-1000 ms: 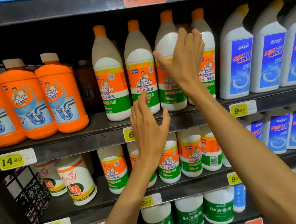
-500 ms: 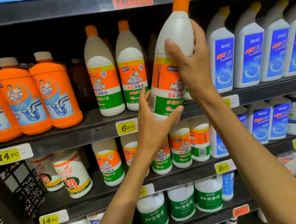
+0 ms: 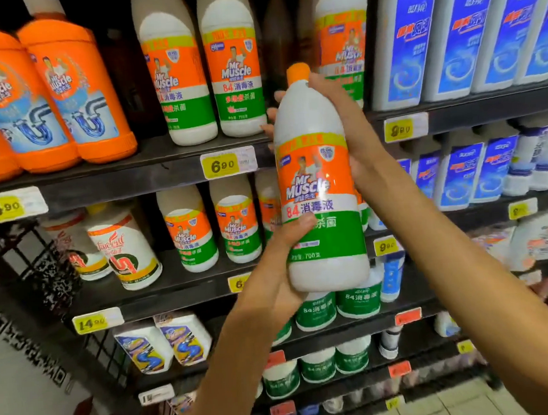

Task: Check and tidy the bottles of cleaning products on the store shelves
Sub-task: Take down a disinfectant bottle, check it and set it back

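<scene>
Off the shelf and out in front of me, from the head view, I hold one Mr Muscle 84 disinfectant bottle [image 3: 319,184] upright in both hands, its label turned toward me. My left hand [image 3: 279,262] cups the base, thumb curled across the green band of the label; my right hand [image 3: 348,127] wraps the shoulder and upper body from behind, just under the orange cap [image 3: 298,72]. Behind it, the second shelf [image 3: 153,170] carries two matching bottles [image 3: 207,79] standing straight to the left and another [image 3: 342,40] partly hidden to the right, with a gap between them where I judge this one belongs. Orange drain-cleaner bottles [image 3: 73,91] and blue toilet-cleaner bottles [image 3: 436,40] flank them in neat rows. I reckon I'm mid-check on this bottle: putting it back, and looking over the lower shelves, remains.
</scene>
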A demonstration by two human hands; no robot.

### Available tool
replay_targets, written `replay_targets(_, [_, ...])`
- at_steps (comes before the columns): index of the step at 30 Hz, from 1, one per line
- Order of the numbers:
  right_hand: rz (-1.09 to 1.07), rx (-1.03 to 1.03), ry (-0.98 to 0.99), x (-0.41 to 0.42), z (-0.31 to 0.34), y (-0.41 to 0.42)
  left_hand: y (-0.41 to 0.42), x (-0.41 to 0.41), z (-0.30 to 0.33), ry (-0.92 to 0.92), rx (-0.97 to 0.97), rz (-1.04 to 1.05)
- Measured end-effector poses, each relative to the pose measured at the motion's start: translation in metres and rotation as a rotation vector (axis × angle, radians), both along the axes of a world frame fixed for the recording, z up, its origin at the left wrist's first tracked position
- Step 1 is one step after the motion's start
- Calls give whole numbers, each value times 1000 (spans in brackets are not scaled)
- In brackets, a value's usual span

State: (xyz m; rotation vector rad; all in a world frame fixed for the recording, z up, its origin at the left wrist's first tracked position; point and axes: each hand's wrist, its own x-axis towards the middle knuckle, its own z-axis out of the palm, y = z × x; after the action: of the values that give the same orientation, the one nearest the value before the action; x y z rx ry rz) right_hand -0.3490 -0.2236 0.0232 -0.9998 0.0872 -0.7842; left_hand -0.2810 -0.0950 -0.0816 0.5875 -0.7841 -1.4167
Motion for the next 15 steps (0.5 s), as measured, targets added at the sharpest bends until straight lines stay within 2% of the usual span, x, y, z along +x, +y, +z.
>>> replay_targets(3, [-149, 13, 49, 1, -14, 2, 4, 3, -9, 6, 108, 86])
replay_targets(7, [-390, -168, 228, -4, -27, 7, 8, 12, -15, 6, 137, 89])
replay_targets(9, [-316, -148, 226, -10, -31, 8, 10, 11, -19, 55, 132, 10])
replay_targets(12, [-125, 92, 112, -19, -32, 4, 11, 5, -25, 102, 134, -236])
replay_targets(15, [-163, 147, 55, -25, -46, -3, 7, 5, -33, 64, 155, -326])
